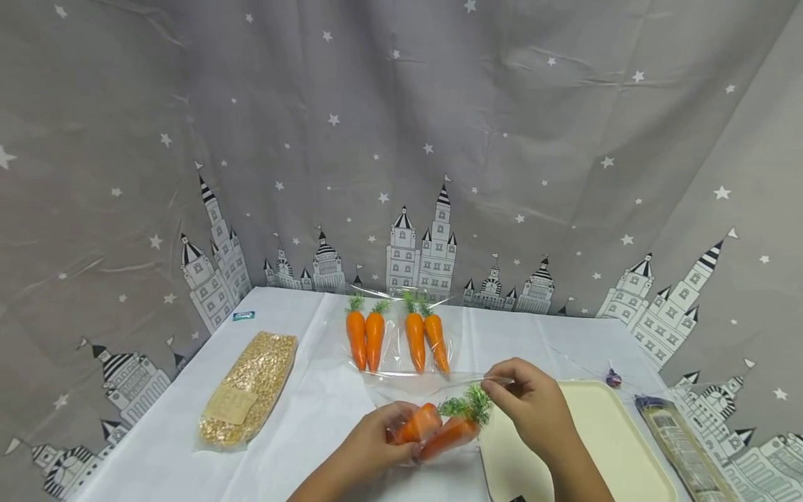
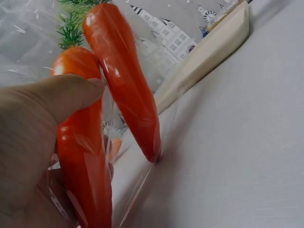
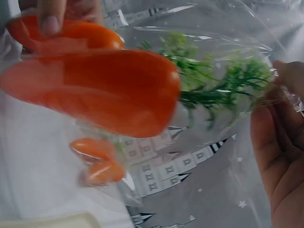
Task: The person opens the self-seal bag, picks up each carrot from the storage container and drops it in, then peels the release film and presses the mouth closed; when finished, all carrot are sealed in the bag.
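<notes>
A clear plastic bag [image 1: 410, 385] with two orange carrots inside hangs between the hands above the table. Through the film, my left hand [image 1: 375, 440] grips one carrot [image 2: 80, 152], its thumb lying across the top in the left wrist view. The other carrot [image 2: 124, 78] lies beside it, tip loose. Leafy green tops [image 3: 228, 90] point toward my right hand [image 1: 533, 411], whose thumb and fingers pinch the bag's edge. Beyond the hands, another clear bag [image 1: 394, 335] lies flat on the white table with several carrots [image 1: 355, 338] in two pairs.
A cream tray [image 1: 617, 439] sits at the right, partly under the right forearm. Farther right are a long clear packet [image 1: 684, 446] and a small purple wrapped item [image 1: 613, 378]. On the left lie a bag of yellow grains [image 1: 260, 376] and a small blue packet [image 1: 243, 316].
</notes>
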A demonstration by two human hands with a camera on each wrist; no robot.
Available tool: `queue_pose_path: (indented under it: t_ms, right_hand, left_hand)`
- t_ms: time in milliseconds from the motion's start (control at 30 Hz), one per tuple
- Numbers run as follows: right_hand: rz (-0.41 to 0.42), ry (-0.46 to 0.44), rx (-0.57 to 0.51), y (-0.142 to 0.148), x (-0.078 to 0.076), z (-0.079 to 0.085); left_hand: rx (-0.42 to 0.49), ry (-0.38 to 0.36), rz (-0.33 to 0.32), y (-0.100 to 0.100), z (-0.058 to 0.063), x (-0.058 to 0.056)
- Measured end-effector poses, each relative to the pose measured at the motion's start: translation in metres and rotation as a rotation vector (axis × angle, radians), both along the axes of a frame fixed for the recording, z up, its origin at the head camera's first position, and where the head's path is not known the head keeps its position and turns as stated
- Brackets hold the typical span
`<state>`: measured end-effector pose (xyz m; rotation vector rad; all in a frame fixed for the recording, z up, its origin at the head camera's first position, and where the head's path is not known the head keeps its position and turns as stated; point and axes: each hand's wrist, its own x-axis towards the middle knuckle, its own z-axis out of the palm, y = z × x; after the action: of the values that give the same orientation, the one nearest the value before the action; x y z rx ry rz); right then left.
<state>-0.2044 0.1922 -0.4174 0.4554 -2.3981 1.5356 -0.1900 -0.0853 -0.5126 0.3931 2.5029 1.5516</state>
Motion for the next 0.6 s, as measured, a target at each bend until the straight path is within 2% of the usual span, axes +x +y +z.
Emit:
queue_pose_path:
  t_ms: [67,133,200,267,333,400,500,600]
  right_hand:
    - [0.029,-0.007,-0.1,0.0,-0.002,-0.008]
    - [0.097,-0.038,-0.228,0.002,-0.005,-0.019]
    - [0.186,-0.105,-0.358,0.002,-0.008,-0.031]
    - [0.271,-0.203,-0.441,0.001,-0.012,-0.045]
    - [0.35,-0.308,-0.456,-0.002,-0.014,-0.057]
    - [0.412,-0.406,-0.426,-0.006,-0.015,-0.068]
    - [0.448,-0.506,-0.364,-0.013,-0.015,-0.079]
    - [0.433,-0.554,-0.304,-0.017,-0.015,-0.087]
  left_hand:
    - [0.01,-0.01,0.006,0.0,0.0,0.0]
    - [0.038,-0.021,0.011,-0.001,0.0,0.001]
    - [0.084,-0.024,0.013,-0.003,0.001,0.0]
    - [0.136,-0.025,0.009,-0.005,0.002,-0.001]
    - [0.181,-0.022,0.001,-0.006,0.003,-0.001]
    - [0.214,-0.03,-0.002,-0.007,0.003,-0.002]
    - [0.247,-0.046,0.005,-0.009,0.004,-0.003]
    - [0.261,-0.076,0.032,-0.01,0.003,-0.004]
